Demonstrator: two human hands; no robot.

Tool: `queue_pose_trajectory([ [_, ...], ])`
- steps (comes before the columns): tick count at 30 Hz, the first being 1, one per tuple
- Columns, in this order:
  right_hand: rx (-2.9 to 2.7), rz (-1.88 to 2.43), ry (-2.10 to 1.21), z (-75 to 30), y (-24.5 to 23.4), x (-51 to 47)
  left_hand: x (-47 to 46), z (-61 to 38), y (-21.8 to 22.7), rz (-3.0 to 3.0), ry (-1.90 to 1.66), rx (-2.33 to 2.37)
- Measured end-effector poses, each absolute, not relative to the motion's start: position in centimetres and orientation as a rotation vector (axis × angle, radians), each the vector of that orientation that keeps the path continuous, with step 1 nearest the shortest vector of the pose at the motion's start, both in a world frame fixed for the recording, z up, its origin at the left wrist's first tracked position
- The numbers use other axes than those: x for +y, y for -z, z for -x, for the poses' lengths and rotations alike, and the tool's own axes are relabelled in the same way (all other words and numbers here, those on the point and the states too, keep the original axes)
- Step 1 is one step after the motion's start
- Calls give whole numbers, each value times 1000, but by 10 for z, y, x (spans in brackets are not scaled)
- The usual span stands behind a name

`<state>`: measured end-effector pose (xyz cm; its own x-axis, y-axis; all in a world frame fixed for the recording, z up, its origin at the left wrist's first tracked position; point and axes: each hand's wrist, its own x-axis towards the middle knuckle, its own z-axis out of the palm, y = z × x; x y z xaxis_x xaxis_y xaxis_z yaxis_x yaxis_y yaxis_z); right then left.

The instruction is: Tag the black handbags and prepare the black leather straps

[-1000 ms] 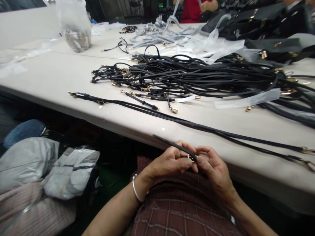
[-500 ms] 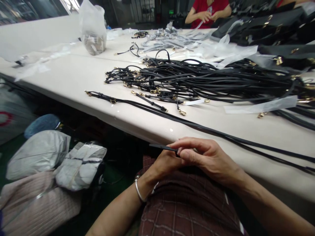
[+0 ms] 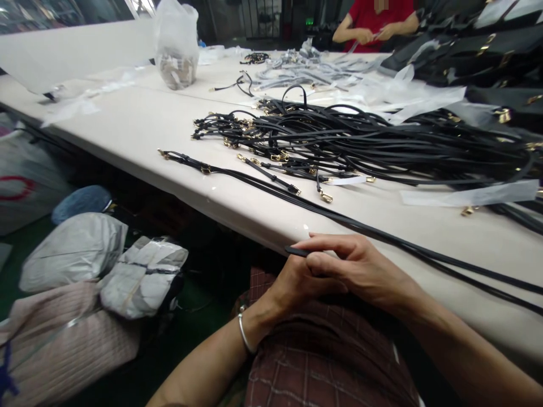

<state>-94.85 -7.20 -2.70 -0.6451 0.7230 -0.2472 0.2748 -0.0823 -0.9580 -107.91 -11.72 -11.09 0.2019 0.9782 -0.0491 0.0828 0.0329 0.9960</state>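
Observation:
Close together over my lap, my two hands meet at the table's front edge. Between the thumb and fingers of my right hand (image 3: 356,263) is a thin black strap (image 3: 297,251), its short end poking out to the left. My left hand (image 3: 292,282) is closed just below, against the right; its fingertips and whatever they grip are hidden. Just beyond my hands, a pair of long black straps (image 3: 271,192) with gold buckles lies along the table edge. Behind them a short strap piece with gold clasps (image 3: 271,176) rests beside a large heap of black straps (image 3: 339,133).
On the white table (image 3: 127,124) stands a plastic bag (image 3: 176,51) at the back left. Clear wrapping (image 3: 314,70) and black bags (image 3: 449,53) lie farther back. A person in red (image 3: 377,28) works across the table. Wrapped bundles (image 3: 144,277) sit on the floor at left.
The black strap end sticking out past my fingers has become shorter. My view has shifted slightly left, and both hands remain together.

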Motion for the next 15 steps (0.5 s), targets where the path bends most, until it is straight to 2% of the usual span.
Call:
queue_pose_trajectory([
  [3, -1603, 1202, -1891, 926, 26, -71, -121, 1090, 113, -1201, -1036, 1068],
  [5, -1586, 1289, -1789, 911, 29, -70, -123, 1096, 114, -1154, -1076, 1110],
  [9, -1900, 1333, -1512, 895, 39, -74, -126, 1101, 109, -1241, -1097, 1191],
  [15, -2019, 1336, -1699, 892, 47, -79, -127, 1099, 99, -1451, -1162, 1129],
])
